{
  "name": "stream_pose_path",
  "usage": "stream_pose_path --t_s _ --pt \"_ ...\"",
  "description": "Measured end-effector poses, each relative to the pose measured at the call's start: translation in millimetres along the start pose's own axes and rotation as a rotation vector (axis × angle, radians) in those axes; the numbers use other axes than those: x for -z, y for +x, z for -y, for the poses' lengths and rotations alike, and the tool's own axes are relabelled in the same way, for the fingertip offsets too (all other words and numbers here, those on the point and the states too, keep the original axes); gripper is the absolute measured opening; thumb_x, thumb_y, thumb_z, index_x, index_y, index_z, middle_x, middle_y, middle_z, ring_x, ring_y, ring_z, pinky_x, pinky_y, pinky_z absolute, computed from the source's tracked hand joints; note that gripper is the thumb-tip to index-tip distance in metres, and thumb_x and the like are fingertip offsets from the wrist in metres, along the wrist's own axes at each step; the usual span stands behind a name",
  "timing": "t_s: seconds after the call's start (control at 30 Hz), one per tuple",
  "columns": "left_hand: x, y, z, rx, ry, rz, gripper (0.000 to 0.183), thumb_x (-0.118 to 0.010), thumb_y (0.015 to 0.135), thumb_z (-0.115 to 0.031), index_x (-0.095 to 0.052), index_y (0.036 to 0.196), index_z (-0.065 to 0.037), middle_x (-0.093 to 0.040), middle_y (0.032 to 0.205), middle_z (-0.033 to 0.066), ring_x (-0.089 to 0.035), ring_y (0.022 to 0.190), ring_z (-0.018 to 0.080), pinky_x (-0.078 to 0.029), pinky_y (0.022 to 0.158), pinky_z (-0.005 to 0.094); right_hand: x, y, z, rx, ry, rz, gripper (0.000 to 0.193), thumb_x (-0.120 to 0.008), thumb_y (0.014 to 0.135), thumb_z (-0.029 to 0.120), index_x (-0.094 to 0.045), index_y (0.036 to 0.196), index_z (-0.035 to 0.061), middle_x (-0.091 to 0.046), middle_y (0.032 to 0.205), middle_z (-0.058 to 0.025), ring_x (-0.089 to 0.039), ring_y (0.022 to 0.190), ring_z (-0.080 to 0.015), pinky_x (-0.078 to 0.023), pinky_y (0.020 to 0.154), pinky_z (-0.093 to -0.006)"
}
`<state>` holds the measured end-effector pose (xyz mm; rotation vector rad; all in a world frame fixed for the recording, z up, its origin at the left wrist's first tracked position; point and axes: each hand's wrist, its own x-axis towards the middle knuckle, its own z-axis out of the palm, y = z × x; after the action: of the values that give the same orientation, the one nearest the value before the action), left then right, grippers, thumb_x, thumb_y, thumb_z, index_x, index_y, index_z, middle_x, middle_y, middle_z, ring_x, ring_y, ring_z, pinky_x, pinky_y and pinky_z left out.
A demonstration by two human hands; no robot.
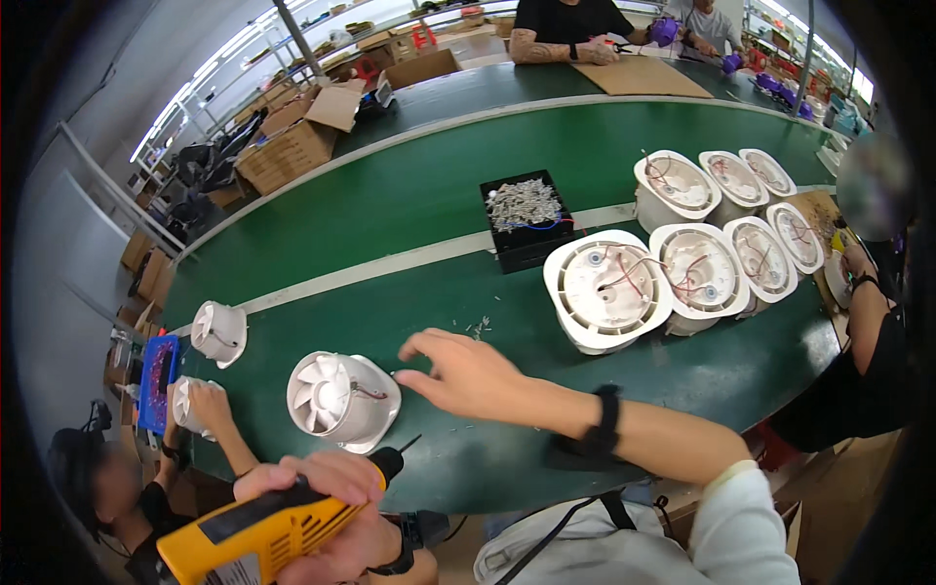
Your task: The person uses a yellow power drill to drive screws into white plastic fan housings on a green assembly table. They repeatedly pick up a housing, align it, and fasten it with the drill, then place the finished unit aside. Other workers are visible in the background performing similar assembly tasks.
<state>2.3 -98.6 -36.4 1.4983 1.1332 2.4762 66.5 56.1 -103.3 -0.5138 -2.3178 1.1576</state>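
My left hand [347, 548] is wrapped around a yellow and black cordless drill [239, 541]. Its thin bit points up and to the right, over the table's near edge. Just beyond the bit is a white fan housing [375, 414] with white blades facing left and a short dark red wire on its side. My right hand [463, 375] hovers beside that housing's right side, thumb and forefinger apart. A tiny dark spot shows at the thumb tip; I cannot make out what it is.
Several white housings [606, 292] with red wires stand at the right. A black box [531, 255] of screws sits mid-table; loose screws [480, 327] lie nearer. At left, a person's hand [210, 409] touches another fan near a blue tray [159, 385]. Other people work at right and across.
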Motion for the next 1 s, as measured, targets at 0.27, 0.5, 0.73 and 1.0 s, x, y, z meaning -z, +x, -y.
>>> stream_pose_path --t_s 0.27,0.5,0.73,1.0 --pt "26 -16 -24 -0.004 0.145 -0.036 0.070 -0.049 0.083 -0.067 -0.036 0.110 -0.003 -0.049 0.061 0.0102 -0.047 0.043 0.0184 -0.040 0.038 0.0276 -111 78 7 -0.078 -0.006 0.151 0.024 -0.044 0.086 0.016 -0.053 0.095 -0.0047 -0.062 0.089 -0.0303 -0.062 0.079 -0.0458 -0.050 0.072 -0.0523" --pt "22 -15 -34 -0.026 0.108 -0.032 0.070 -0.050 0.083 -0.066 -0.036 0.109 -0.003 -0.049 0.059 0.0103 -0.047 0.042 0.0181 -0.039 0.037 0.0279 -37 37 7 -0.012 -0.076 -0.006 0.026 -0.046 0.083 0.008 -0.050 0.103 -0.0081 -0.061 0.074 -0.0286 -0.062 0.073 -0.0438 -0.051 0.065 -0.0488" --pt "14 -1 -35 -0.107 -0.106 0.263 0.080 -0.039 0.085 -0.068 -0.034 0.127 0.000 -0.051 0.074 0.0179 -0.049 0.052 0.0263 -0.042 0.042 0.0341 86 -109 12 -0.202 -0.245 -0.102 0.038 -0.046 0.084 0.004 -0.048 0.122 -0.0019 -0.061 0.092 -0.0253 -0.059 0.080 -0.0408 -0.048 0.071 -0.0463" --pt "-47 -2 0 0.212 -0.325 0.229 0.066 -0.049 0.084 -0.064 -0.036 0.109 -0.004 -0.048 0.058 0.0074 -0.042 0.038 0.0151 -0.036 0.035 0.0261 105 -184 -2 -0.353 -0.265 -0.276 0.032 -0.047 0.085 0.003 -0.051 0.116 -0.0046 -0.060 0.101 -0.0250 -0.059 0.083 -0.0423 -0.047 0.071 -0.0476"
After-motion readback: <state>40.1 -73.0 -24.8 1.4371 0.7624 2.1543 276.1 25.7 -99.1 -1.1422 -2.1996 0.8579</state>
